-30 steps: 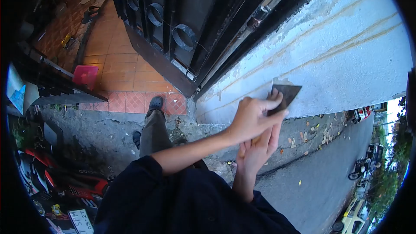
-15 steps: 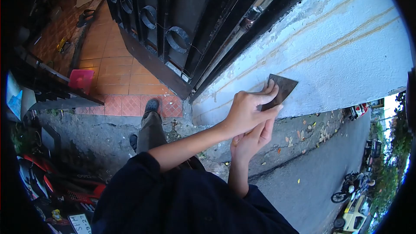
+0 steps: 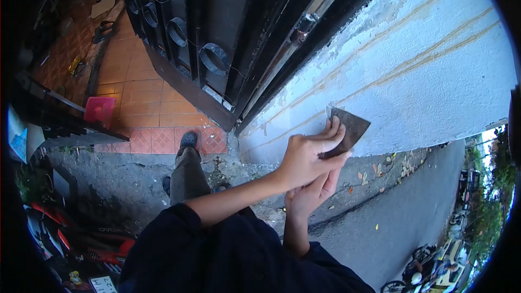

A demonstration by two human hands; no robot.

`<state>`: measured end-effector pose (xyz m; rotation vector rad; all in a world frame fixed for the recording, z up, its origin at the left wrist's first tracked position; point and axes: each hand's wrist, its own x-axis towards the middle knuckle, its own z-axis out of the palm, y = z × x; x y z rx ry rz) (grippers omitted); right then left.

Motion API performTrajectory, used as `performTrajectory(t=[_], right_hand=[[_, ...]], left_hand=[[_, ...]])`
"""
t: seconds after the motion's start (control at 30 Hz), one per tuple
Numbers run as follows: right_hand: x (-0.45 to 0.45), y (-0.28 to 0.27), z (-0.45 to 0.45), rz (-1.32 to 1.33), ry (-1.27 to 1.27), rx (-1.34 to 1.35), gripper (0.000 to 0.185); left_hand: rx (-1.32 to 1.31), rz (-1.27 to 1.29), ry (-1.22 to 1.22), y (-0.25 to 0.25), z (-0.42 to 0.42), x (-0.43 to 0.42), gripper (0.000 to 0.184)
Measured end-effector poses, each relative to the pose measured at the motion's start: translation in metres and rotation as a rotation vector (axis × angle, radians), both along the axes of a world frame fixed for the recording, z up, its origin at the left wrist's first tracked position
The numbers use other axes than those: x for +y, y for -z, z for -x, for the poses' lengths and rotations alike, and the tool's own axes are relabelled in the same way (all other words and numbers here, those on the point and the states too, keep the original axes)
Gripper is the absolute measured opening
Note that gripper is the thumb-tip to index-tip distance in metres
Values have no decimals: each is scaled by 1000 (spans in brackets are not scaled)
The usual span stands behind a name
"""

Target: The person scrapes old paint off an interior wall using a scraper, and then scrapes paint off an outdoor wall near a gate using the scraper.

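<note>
My left hand [image 3: 312, 154] grips a dark flat metal blade [image 3: 351, 129] between fingers and thumb. The blade is tilted, its upper corner at the pale wall [image 3: 423, 76]; whether it touches the wall cannot be told. Just below and partly behind, my right hand [image 3: 312, 196] is bent against the underside of the left, its fingers curled and partly hidden. What it holds cannot be made out. Brown streaks run along the wall above the blade.
A black metal gate [image 3: 217, 27] stands left of the wall, beside an orange tiled floor [image 3: 135, 95] with a pink container [image 3: 99, 111]. Red motorcycle [image 3: 103, 239] at lower left. Road [image 3: 391, 217] with parked vehicles at right; leaves lie along the wall's base.
Both hands and the blade have shifted slightly left and then lower in view. The camera view has shifted too. A motorcycle with a rider has come nearer on the road at lower right.
</note>
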<state>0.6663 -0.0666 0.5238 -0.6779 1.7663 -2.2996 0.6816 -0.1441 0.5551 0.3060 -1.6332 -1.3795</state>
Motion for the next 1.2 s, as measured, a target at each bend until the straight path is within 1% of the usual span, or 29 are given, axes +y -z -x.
performTrajectory(t=[0.03, 0.13, 0.17, 0.2, 0.27, 0.3, 0.33, 0.4, 0.43, 0.47, 0.53, 0.57, 0.6, 0.67, 0.7, 0.73, 0.77, 0.8, 0.83, 0.87, 0.9, 0.93, 0.97, 1.0, 1.07, 1.1, 1.13, 1.17, 1.2], right_hand=[[8, 0, -2, -36, -105, -23, 39], [13, -3, -14, -115, -75, 55, 40], [-1, -9, -17, -162, 103, 422, 41], [-6, -9, -15, -159, 102, 425, 41], [-4, -8, -14, 73, -21, -136, 43], [0, -14, -14, 44, -152, -115, 42], [-2, -15, -17, 50, -150, -112, 42], [-8, -15, -29, 7, -37, 22, 41], [-8, -25, -33, 94, -58, -125, 40], [-10, -24, -30, 94, -50, -120, 40], [-14, -22, -20, 71, -81, -153, 41], [-14, -24, -19, 118, -213, -158, 40], [-15, -22, -21, 122, -208, -153, 40], [-22, -15, -28, 10, 82, 94, 40], [-26, -17, -28, 20, 80, 98, 40], [-28, -21, -27, 56, 70, 21, 40], [-28, -25, -25, 92, 64, -53, 40], [-24, -26, -25, 126, 66, -131, 40], [-15, -26, -20, 35, -133, -154, 40], [-18, -22, -21, 40, -131, -147, 40], [-26, -19, -25, 56, -31, -62, 40], [-30, -17, -30, 64, 68, 18, 41], [-24, -30, -39, 68, 6, 10, 41], [-27, -27, -34, 73, 4, 11, 41], [-29, -20, -19, 88, -17, 6, 44], [-25, -21, -16, 109, -161, -154, 43], [-26, -20, -16, 109, -154, -150, 43], [-31, -19, -18, 109, -107, -117, 42], [-36, -19, -21, 111, -63, -86, 41]], left_hand=[[9, 11, 7, 0, -2, -2, 44], [41, 35, -17, 9, -7, 5, 46], [1, 133, -40, 8, -11, 6, 45], [4, 136, -42, 7, -7, 2, 45], [20, 30, -11, -2, -1, -6, 45], [20, -27, 22, -4, -4, -9, 44], [22, -21, 24, -2, -6, -9, 44], [22, 36, 26, 5, -12, -4, 44], [-25, 168, -33, 5, -12, -3, 44], [-20, 168, -26, 5, -10, -4, 44], [-19, -44, 35, -7, -4, -13, 44], [-8, -105, 98, -13, -6, -19, 41], [-19, -91, 92, -13, -11, -21, 40], [-45, -98, 148, -5, -18, -12, 40], [-51, -41, 132, -3, -19, -9, 40], [-57, 7, 120, -3, -19, -5, 40], [-40, -52, 125, -8, -16, -6, 40], [-41, -55, 138, -11, -15, -11, 40], [-40, -135, 151, -15, -13, -17, 40], [-33, -206, 155, -17, -11, -22, 40], [-2, -135, 123, -13, -12, -22, 39], [-4, -133, 119, -9, -16, -18, 39], [-10, -11, 102, -7, -19, -16, 39], [-19, 103, 91, -6, -20, -15, 39], [-4, 55, 112, -11, -13, -21, 40], [-9, -74, 142, -15, -8, -28, 40], [-9, -199, 167, -18, -6, -31, 41], [0, -138, 146, -14, -6, -33, 42], [-1, -132, 148, -8, -6, -31, 42]])
